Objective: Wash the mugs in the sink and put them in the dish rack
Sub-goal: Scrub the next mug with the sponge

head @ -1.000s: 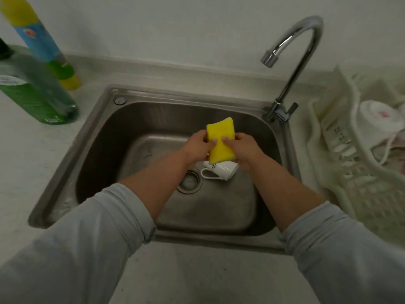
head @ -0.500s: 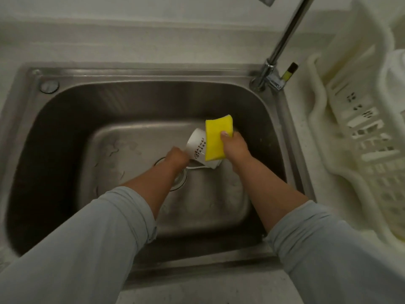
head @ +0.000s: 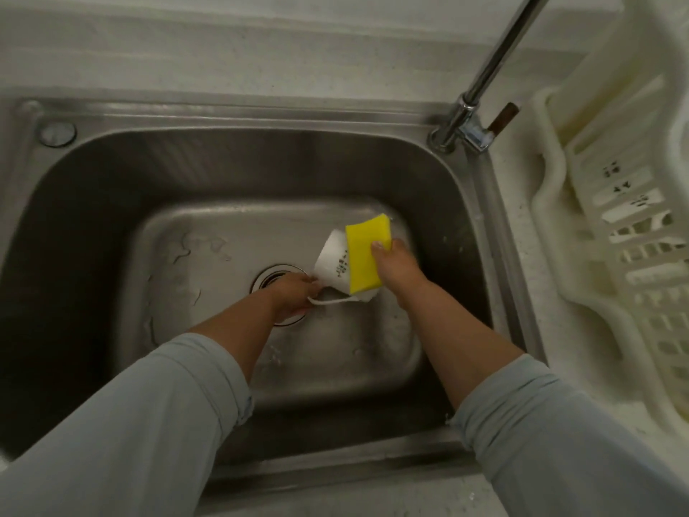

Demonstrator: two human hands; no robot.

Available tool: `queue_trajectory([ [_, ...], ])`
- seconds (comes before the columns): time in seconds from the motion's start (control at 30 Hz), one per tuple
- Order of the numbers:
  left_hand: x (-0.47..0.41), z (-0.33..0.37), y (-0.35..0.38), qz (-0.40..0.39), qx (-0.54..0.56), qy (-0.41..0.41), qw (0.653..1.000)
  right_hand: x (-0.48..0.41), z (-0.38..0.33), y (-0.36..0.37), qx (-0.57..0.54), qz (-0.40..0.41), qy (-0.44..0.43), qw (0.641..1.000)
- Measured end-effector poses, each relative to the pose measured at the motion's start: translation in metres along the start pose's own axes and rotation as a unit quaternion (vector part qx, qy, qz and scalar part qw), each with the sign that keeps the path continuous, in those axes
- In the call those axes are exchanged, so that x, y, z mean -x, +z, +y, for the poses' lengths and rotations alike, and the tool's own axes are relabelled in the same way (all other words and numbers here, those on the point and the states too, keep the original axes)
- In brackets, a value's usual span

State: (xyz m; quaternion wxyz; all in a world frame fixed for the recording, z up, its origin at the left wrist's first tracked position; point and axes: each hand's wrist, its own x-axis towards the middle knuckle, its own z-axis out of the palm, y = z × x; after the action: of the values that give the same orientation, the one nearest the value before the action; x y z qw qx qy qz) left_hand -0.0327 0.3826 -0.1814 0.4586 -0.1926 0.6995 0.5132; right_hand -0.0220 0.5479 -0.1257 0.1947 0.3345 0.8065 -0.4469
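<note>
Since a second ago: left hand has let go of the sponge and dropped to the mug, which is now tipped up off the sink floor instead of lying on it; view has swung down and closer. Mug sits in the basin just right of the drain, tilted, printed side up, thin handle loop showing under the left hand. Left fingers are closed on the mug at its handle end; exact grip partly hidden. Right hand pinches the sponge, thumb on its yellow face, and presses it flat against the mug wall. Judgement: white glazed ceramic, stiff, fairly light, breakable against the steel, and likely slick, given the water beads on the basin floor. The handle looks slender, fine for steadying and poor for bearing a hard scrub; a hold round the body or rim should stand up better to the sponge's push. Sponge is soft and will give. Dish rack stands on the tabletop just right of the sink; faucet base between them, spout out of frame.
</note>
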Motion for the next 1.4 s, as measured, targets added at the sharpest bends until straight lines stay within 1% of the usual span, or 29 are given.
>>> queue_trajectory([
  [0.07,0.01,0.005,-0.007,0.004,0.078,-0.007,0.997,0.001,0.006,0.001,-0.016,-0.017,0.042,0.999],
  [0.1,0.016,0.008,-0.011,0.006,0.096,-0.012,0.995,0.003,0.009,0.002,-0.025,-0.027,0.06,0.997],
  [0.17,0.027,0.01,-0.016,0.022,0.07,-0.015,0.997,0.01,0.011,0.008,-0.056,-0.048,0.08,0.994],
  [0.23,0.039,0.008,-0.019,0.051,0.064,0.007,0.997,0.018,0.008,0.013,-0.099,-0.066,0.085,0.989],
  [0.3,0.049,0.006,-0.022,0.083,0.05,0.053,0.994,0.026,0.0,0.014,-0.121,-0.072,0.076,0.987],
  [0.33,0.053,0.006,-0.023,0.108,0.017,0.078,0.991,0.03,-0.005,0.013,-0.127,-0.069,0.067,0.987],
  [0.4,0.063,0.009,-0.024,0.174,-0.03,0.128,0.976,0.036,-0.015,0.009,-0.124,-0.054,0.043,0.99],
  [0.43,0.069,0.013,-0.025,0.202,-0.029,0.155,0.967,0.038,-0.02,0.007,-0.116,-0.044,0.028,0.992],
  [0.47,0.073,0.017,-0.026,0.222,-0.034,0.181,0.957,0.04,-0.024,0.005,-0.109,-0.034,0.012,0.993],
  [0.5,0.079,0.022,-0.027,0.239,-0.069,0.203,0.947,0.043,-0.027,0.002,-0.105,-0.027,-0.001,0.994],
  [0.53,0.088,0.028,-0.028,0.25,-0.149,0.215,0.932,0.047,-0.031,0.0,-0.104,-0.023,-0.011,0.994],
  [0.57,0.096,0.033,-0.028,0.25,-0.258,0.224,0.906,0.052,-0.033,-0.002,-0.107,-0.023,-0.017,0.994],
  [0.6,0.105,0.038,-0.029,0.242,-0.38,0.228,0.863,0.058,-0.036,-0.004,-0.112,-0.025,-0.021,0.993],
  [0.63,0.115,0.041,-0.028,0.226,-0.491,0.223,0.811,0.064,-0.039,-0.006,-0.118,-0.027,-0.025,0.992],
  [0.67,0.123,0.043,-0.026,0.205,-0.58,0.21,0.76,0.071,-0.043,-0.006,-0.123,-0.028,-0.027,0.992],
  [0.7,0.129,0.043,-0.025,0.185,-0.644,0.192,0.717,0.076,-0.046,-0.006,-0.127,-0.03,-0.03,0.991],
  [0.77,0.138,0.042,-0.023,0.163,-0.714,0.162,0.662,0.084,-0.049,-0.004,-0.122,-0.031,-0.037,0.991],
  [0.8,0.141,0.042,-0.025,0.165,-0.725,0.162,0.649,0.088,-0.051,-0.003,-0.118,-0.035,-0.038,0.992],
  [0.87,0.149,0.045,-0.031,0.182,-0.728,0.174,0.638,0.093,-0.055,-0.001,-0.124,-0.05,-0.041,0.99],
  [0.93,0.16,0.052,-0.04,0.21,-0.732,0.207,0.614,0.1,-0.059,0.001,-0.112,-0.055,-0.043,0.991],
  [0.97,0.165,0.057,-0.045,0.226,-0.729,0.234,0.603,0.102,-0.06,0.002,-0.082,-0.045,-0.061,0.994],
  [1.0,0.17,0.061,-0.049,0.241,-0.719,0.259,0.598,0.104,-0.062,0.002,-0.048,-0.032,-0.089,0.994],
  [1.03,0.175,0.065,-0.054,0.253,-0.704,0.279,0.602,0.106,-0.064,0.002,-0.022,-0.016,-0.125,0.992],
  [1.07,0.179,0.069,-0.058,0.261,-0.682,0.299,0.614,0.11,-0.067,0.004,-0.006,-0.004,-0.162,0.987],
  [1.2,0.192,0.079,-0.07,0.263,-0.528,0.396,0.704,0.131,-0.076,0.014,-0.024,0.002,-0.308,0.951],
  [1.27,0.197,0.083,-0.071,0.267,-0.439,0.436,0.739,0.14,-0.078,0.019,-0.058,0.024,-0.345,0.937],
  [1.3,0.199,0.085,-0.071,0.269,-0.408,0.448,0.749,0.143,-0.079,0.02,-0.076,0.035,-0.355,0.931],
  [1.33,0.201,0.088,-0.071,0.27,-0.395,0.456,0.751,0.146,-0.081,0.021,-0.09,0.042,-0.361,0.927],
  [1.4,0.207,0.093,-0.071,0.276,-0.388,0.469,0.744,0.151,-0.083,0.022,-0.097,0.029,-0.369,0.924],
])
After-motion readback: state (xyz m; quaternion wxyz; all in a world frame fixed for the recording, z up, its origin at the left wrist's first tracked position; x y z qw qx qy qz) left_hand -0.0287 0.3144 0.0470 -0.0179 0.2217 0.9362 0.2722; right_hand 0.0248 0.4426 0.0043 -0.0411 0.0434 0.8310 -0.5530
